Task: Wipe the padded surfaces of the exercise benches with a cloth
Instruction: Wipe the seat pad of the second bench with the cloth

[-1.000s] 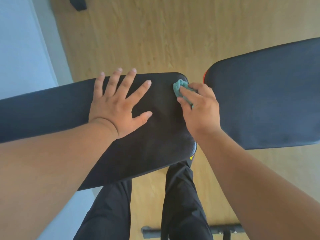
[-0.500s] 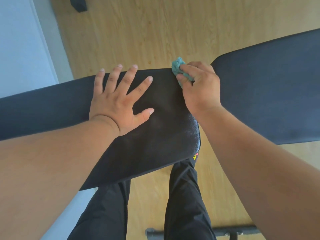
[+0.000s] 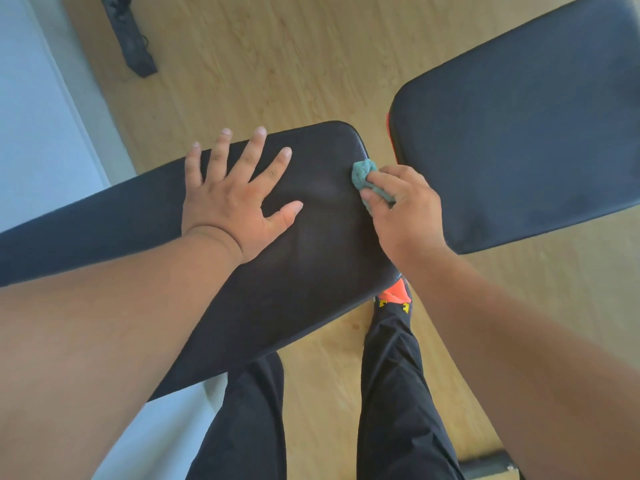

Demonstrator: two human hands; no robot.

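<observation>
The left hand (image 3: pixel 239 199) lies flat, fingers spread, on the near pad (image 3: pixel 311 244). The right hand (image 3: pixel 401 206) pinches the bunched teal cloth (image 3: pixel 363 174) against the pad's 3 o'clock edge, having slid back from the 1 o'clock corner.

Left hand (image 3: pixel 235 202) lies flat, fingers spread, on the near black bench pad (image 3: pixel 311 237). Right hand (image 3: pixel 405 209) pinches a bunched teal cloth (image 3: pixel 363 176) against that pad's right edge. Second dark pad (image 3: pixel 519 140) sits just right, apart across a gap of wood floor (image 3: pixel 277 64). Black trouser legs (image 3: pixel 391 393) and an orange shoe (image 3: pixel 394 292) show below.
</observation>
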